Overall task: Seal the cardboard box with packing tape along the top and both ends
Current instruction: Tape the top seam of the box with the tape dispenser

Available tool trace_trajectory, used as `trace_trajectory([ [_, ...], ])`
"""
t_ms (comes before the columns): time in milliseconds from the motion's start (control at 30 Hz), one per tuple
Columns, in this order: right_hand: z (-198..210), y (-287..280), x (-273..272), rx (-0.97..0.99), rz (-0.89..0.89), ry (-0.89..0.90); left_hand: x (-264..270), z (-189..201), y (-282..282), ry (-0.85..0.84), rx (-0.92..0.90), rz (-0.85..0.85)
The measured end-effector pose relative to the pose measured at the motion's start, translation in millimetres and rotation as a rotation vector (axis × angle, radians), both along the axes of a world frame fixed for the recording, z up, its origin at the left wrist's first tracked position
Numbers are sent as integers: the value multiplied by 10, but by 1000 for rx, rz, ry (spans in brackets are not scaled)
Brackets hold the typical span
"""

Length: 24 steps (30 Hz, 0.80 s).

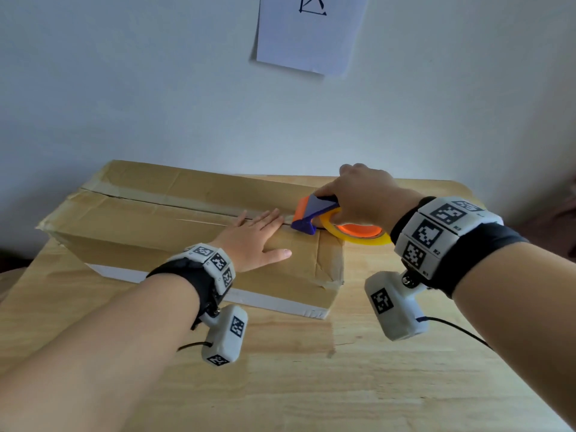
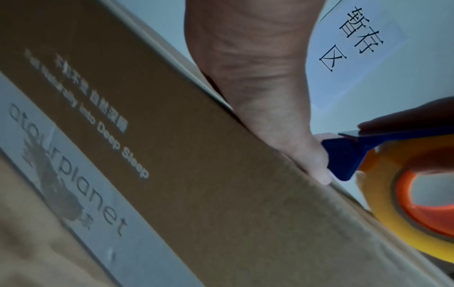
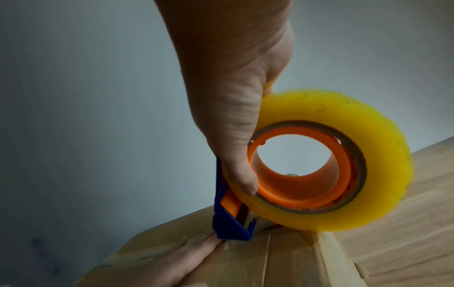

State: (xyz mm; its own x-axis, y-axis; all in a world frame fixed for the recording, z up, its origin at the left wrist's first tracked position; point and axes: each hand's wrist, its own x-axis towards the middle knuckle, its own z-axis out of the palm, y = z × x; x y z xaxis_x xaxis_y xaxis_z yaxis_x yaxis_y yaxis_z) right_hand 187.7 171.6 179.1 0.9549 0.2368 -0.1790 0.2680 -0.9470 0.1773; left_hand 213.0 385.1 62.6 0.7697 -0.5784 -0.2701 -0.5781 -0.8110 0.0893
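A long brown cardboard box (image 1: pixel 149 226) lies on the wooden table (image 1: pixel 374 385), its centre seam running left to right. My left hand (image 1: pixel 255 236) lies flat on the box top near its right end, fingers straight and touching the seam. My right hand (image 1: pixel 358 194) grips a blue and orange tape dispenser (image 1: pixel 311 215) with a yellow tape roll (image 1: pixel 358 233). The dispenser's blue nose (image 3: pixel 233 227) sits on the box top at the right end, just beyond my left fingertips (image 3: pixel 213 242). The roll (image 3: pixel 331 159) overhangs the box's right edge.
A white paper sheet (image 1: pixel 308 29) with black print hangs on the wall behind the box. The box's front face shows white print and a grey band (image 2: pixel 73 174). Bare tabletop lies in front of and right of the box. Cables trail from both wrist cameras.
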Motion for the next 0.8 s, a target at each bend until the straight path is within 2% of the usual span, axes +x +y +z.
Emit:
trace_trajectory([
  [133, -40, 436, 118, 14, 65, -38, 105, 96, 403, -8, 90, 46],
  [233, -32, 548, 208, 12, 56, -32, 110, 90, 371, -99, 15, 102],
  [333, -33, 481, 245, 33, 32, -5, 124, 43, 261, -113, -12, 138],
  [533, -50, 478, 283, 42, 32, -12, 194, -17, 243, -88, -61, 103],
  [800, 195, 62, 131, -6, 26, -4, 172, -32, 262, -60, 1, 126],
])
